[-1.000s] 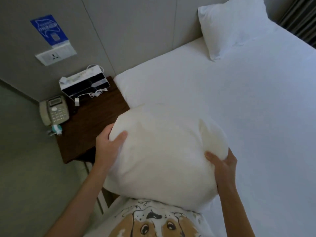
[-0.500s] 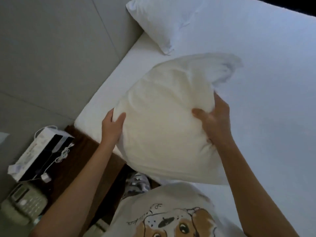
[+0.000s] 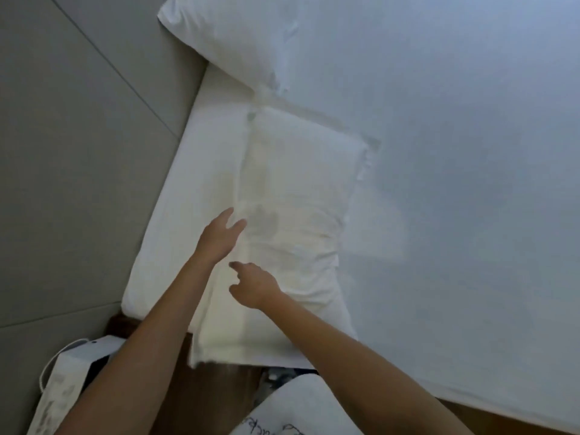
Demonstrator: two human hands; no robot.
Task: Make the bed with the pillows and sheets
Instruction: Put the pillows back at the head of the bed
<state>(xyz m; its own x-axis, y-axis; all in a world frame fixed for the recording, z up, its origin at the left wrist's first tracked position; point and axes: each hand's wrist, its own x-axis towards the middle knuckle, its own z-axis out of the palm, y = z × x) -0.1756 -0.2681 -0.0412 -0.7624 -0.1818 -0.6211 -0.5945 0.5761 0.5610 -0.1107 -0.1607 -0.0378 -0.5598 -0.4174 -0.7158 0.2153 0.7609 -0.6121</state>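
Cream pillow [image 3: 292, 221] lies flat on white sheet [image 3: 455, 183] near bed's head corner, beneath both hands. Left hand [image 3: 219, 238] fingers spread, holding nothing, over pillow's wall-side edge. Right hand [image 3: 255, 285] loosely curled, forefinger out, gripping nothing, over pillow. Second white pillow [image 3: 238, 42] beyond fingertips, its corner close to cream one. White box with cable [image 3: 62, 381] below left forearm, on dark nightstand [image 3: 213, 400]. Grey wall panel [image 3: 78, 136] left of left hand.

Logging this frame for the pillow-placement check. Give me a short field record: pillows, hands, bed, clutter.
near pillow: cream pillow lying flat on the bed by the head edge, its near corner past the mattress edge
far pillow: white pillow at the head of the bed
left hand: open, fingers over the cream pillow's edge
right hand: loosely curled, holding nothing
bed: white sheet
clutter: white box with cable on the nightstand
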